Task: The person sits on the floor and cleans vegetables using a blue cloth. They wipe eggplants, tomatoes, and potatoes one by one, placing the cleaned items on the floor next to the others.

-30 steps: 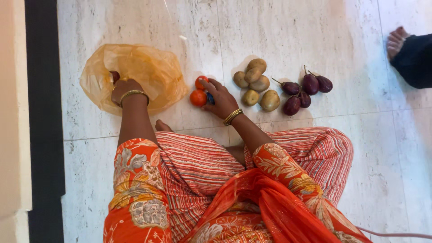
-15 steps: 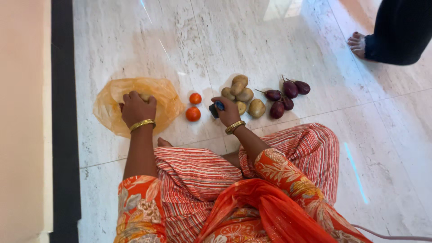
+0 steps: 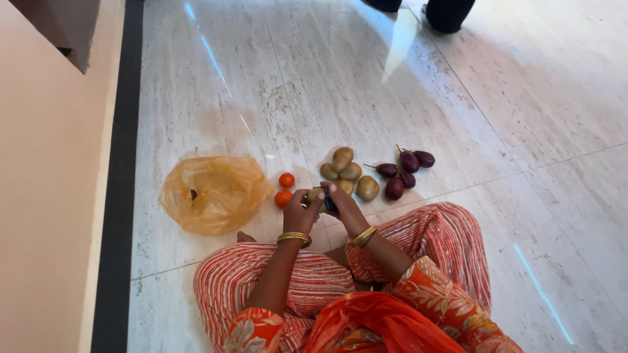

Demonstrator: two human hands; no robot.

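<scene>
I sit on a pale stone floor in striped orange trousers. My left hand [image 3: 299, 213] grips a small brown potato [image 3: 314, 194] in front of my knees. My right hand [image 3: 343, 202] is closed around a dark blue tool [image 3: 330, 203], held against that potato. Just beyond my hands lies a pile of potatoes [image 3: 347, 175]. Two tomatoes [image 3: 284, 189] rest on the floor to the left of my hands. Several purple aubergines [image 3: 403, 171] lie to the right of the potatoes.
A crumpled orange plastic bag [image 3: 212, 193] lies on the floor at the left, with something dark inside. A beige wall with a dark floor strip [image 3: 121, 163] runs along the left. Another person's legs [image 3: 438, 10] stand at the top edge.
My left hand came out of the orange bag with a potato and met my right hand in front of me. The camera tilted up; the other person now stands farther off.
</scene>
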